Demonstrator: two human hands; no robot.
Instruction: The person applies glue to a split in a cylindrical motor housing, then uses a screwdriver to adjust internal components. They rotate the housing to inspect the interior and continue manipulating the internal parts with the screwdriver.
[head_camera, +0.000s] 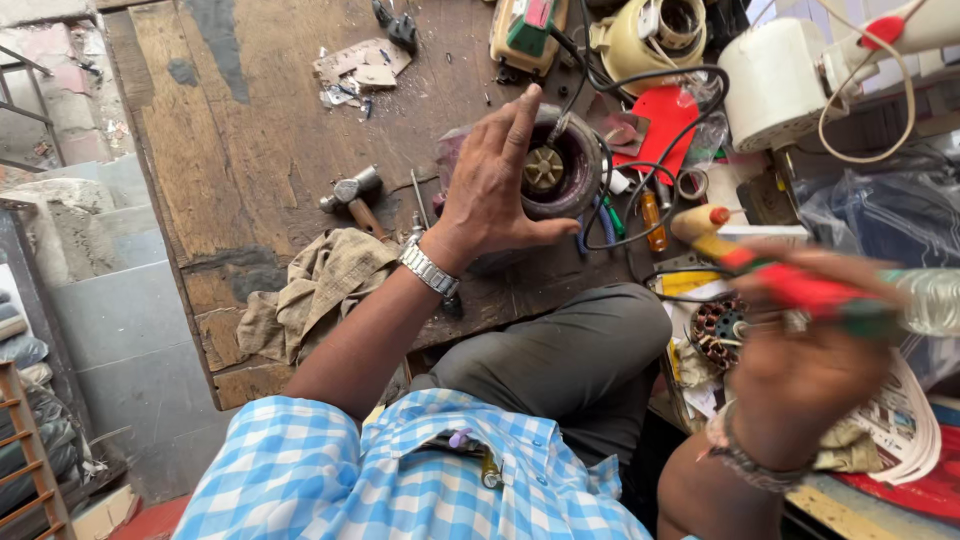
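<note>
Dark round motor housing with brass hub (556, 168), centre frame on worn wooden bench (250, 150), cupped by spread-fingered left hand (493, 190). Right hand (800, 375) (blurred, lower right) closed around red-and-yellow-handled tool (770, 270).

Left hand (497, 190) fingers spread, palm down, right hand (800, 370) fisted, blurred

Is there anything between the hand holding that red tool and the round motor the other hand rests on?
Black cables loop across that gap, beside the round motor. The right hand holds the red tool well off to the side; the left hand steadies the motor.
</note>
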